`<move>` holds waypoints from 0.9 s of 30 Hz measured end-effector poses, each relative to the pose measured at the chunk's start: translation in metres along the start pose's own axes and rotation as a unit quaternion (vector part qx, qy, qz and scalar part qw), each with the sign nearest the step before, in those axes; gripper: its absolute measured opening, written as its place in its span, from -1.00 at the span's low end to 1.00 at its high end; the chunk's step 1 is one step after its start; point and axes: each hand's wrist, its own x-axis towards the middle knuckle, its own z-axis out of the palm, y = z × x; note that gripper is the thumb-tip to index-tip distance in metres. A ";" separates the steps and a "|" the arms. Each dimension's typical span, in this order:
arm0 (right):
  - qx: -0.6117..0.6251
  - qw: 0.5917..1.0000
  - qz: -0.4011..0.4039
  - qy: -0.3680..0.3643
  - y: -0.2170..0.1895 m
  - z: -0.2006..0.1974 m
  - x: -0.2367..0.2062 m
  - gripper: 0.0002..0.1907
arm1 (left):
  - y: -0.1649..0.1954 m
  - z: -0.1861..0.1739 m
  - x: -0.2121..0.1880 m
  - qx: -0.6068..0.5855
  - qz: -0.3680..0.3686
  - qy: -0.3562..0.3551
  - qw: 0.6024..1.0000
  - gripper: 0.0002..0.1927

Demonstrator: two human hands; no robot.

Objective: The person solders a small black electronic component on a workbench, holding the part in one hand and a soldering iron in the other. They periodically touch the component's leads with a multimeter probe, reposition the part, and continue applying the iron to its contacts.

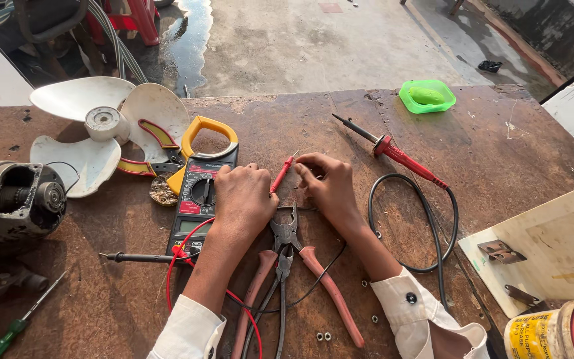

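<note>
Worn brown table [499,153], left hand [244,199] closed on red probe [281,175], right hand [327,186] pinching wire, pliers [300,259] just below.

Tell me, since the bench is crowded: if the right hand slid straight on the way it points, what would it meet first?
Probably the red probe just beyond the right hand, then the left hand, though depth is unclear.

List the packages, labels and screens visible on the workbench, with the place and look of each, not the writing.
Clamp multimeter: under the left hand, black body, yellow clamp, red label band, small grey screen below the dial.
Grease tin: bottom right corner, round, yellow label with dark print, reddish top.
Green plastic container: far right of the bench, square, bright green, no label visible.
</note>
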 end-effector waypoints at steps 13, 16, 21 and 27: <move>-0.178 0.975 -0.130 0.018 0.032 -0.018 0.012 -0.77 | 0.001 -0.010 -0.003 -0.027 0.020 -0.027 0.999 -0.87; -0.150 0.976 -0.152 -0.026 0.034 -0.027 0.016 -0.77 | 0.000 -0.012 -0.003 -0.023 0.016 -0.037 0.999 -0.86; -0.168 0.971 -0.163 -0.040 0.030 -0.029 0.016 -0.83 | -0.001 -0.015 -0.001 -0.029 0.016 -0.054 0.998 -0.87; -0.171 0.972 -0.157 -0.022 0.028 -0.029 0.015 -0.83 | 0.000 -0.013 -0.002 -0.023 0.007 -0.058 0.998 -0.89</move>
